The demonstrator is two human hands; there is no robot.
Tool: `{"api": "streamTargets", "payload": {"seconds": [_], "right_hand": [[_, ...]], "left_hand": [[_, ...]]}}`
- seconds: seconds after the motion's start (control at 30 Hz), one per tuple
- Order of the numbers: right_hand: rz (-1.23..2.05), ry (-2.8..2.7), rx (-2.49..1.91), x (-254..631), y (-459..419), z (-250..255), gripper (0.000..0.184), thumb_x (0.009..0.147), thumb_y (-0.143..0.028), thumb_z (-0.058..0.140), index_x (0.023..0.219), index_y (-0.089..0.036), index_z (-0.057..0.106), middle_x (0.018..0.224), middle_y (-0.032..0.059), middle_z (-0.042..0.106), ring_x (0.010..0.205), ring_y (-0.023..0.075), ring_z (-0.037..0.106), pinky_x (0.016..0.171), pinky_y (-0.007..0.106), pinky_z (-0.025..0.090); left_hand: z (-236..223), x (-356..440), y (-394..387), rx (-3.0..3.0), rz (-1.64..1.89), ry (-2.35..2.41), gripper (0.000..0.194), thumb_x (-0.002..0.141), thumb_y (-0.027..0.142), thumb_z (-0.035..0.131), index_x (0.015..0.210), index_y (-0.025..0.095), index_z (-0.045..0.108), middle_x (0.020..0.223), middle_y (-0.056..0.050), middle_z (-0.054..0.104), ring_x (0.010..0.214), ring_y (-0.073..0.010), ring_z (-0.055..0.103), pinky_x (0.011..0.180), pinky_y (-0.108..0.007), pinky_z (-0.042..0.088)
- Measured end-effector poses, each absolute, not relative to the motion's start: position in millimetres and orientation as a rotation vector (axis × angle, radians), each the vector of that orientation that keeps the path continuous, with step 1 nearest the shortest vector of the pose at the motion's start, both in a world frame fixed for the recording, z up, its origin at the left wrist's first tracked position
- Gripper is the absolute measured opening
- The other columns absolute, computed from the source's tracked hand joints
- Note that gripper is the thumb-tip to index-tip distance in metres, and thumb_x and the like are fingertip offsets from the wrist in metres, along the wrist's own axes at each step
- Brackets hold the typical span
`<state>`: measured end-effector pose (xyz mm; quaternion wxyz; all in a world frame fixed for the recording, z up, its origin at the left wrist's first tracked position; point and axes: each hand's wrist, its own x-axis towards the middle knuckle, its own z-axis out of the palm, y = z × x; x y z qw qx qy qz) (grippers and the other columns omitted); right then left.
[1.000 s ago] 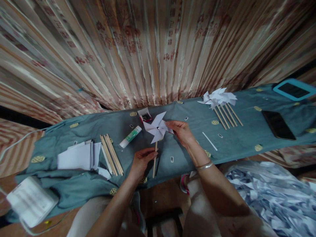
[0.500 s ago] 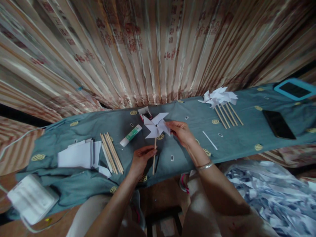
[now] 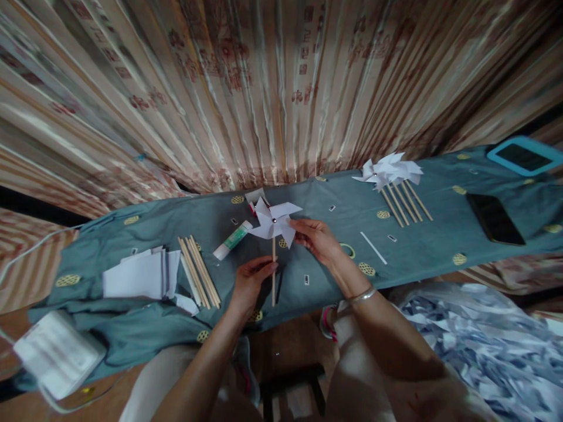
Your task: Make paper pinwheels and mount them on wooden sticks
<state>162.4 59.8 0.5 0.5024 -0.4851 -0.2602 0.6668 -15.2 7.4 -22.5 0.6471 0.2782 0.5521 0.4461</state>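
Our two hands are apart, with a white paper pinwheel (image 3: pixel 273 221) between and just ahead of them. With the left hand (image 3: pixel 255 281) we have thumb and fingers pinched around its wooden stick (image 3: pixel 274 290), below the paper blades. Our right hand (image 3: pixel 315 239) has its fingertips drawn together at the edge of the right-hand blade; we cannot tell whether they grip the paper or merely touch it. A round, shiny pin head (image 3: pixel 275 221) sits at the middle of the blades. We wear a silver bracelet (image 3: pixel 362 295) on the right wrist, and beside that forearm a pale green ring (image 3: pixel 348 250) lies on the cloth-covered desk (image 3: pixel 328 266).

Just beyond the pinwheel, partly hidden by it, is a small open box (image 3: pixel 255 197). Ahead and to the left of our left hand lies a green-and-white glue stick (image 3: pixel 233 240); farther left are a row of loose wooden sticks (image 3: pixel 200 272) and a stack of white paper (image 3: pixel 135 275).

To the right of our right hand we see a thin white strip (image 3: pixel 373 248). Beyond it, farther from us, a group of pinwheels (image 3: pixel 391 171) lies with overlapping blades and sticks pointing back toward us. Well to the right of both hands are a dark phone (image 3: pixel 495 219) and a blue-framed tablet (image 3: pixel 523 156).
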Motion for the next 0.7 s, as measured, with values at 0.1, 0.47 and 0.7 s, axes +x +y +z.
{"api": "streamTargets", "payload": {"seconds": [0.1,0.47,0.7], "right_hand": [[1.674,-0.570,-1.152,160.3,58.6,0.3,0.039,0.046,-0.043,0.094,0.064,-0.016,0.072,0.058,-0.0028,0.067,0.051,0.0064,0.058,0.050,0.018,0.048],[1.816,-0.458,-1.054,150.3,53.3,-4.8,0.036,0.050,-0.034,0.094,0.067,-0.014,0.070,0.060,-0.0019,0.068,0.054,0.0077,0.064,0.050,0.016,0.049],[1.848,-0.535,-1.087,140.9,46.6,-5.4,0.029,0.059,-0.036,0.090,0.068,-0.016,0.071,0.065,-0.0007,0.070,0.060,0.0079,0.063,0.055,0.018,0.048]], "left_hand": [[-23.6,-15.4,7.5,0.638,1.029,1.248,0.039,0.039,0.035,0.094,0.071,0.019,0.079,0.070,-0.002,0.075,0.065,-0.0117,0.061,0.068,-0.024,0.048],[-24.2,-15.0,7.7,0.639,1.039,1.248,0.039,0.041,0.037,0.094,0.073,0.019,0.080,0.073,-0.003,0.075,0.067,-0.0115,0.061,0.069,-0.024,0.047],[-21.1,-16.2,8.3,0.621,1.056,1.229,0.036,0.041,0.034,0.094,0.071,0.018,0.080,0.070,-0.002,0.074,0.065,-0.0114,0.061,0.067,-0.024,0.047]]}}
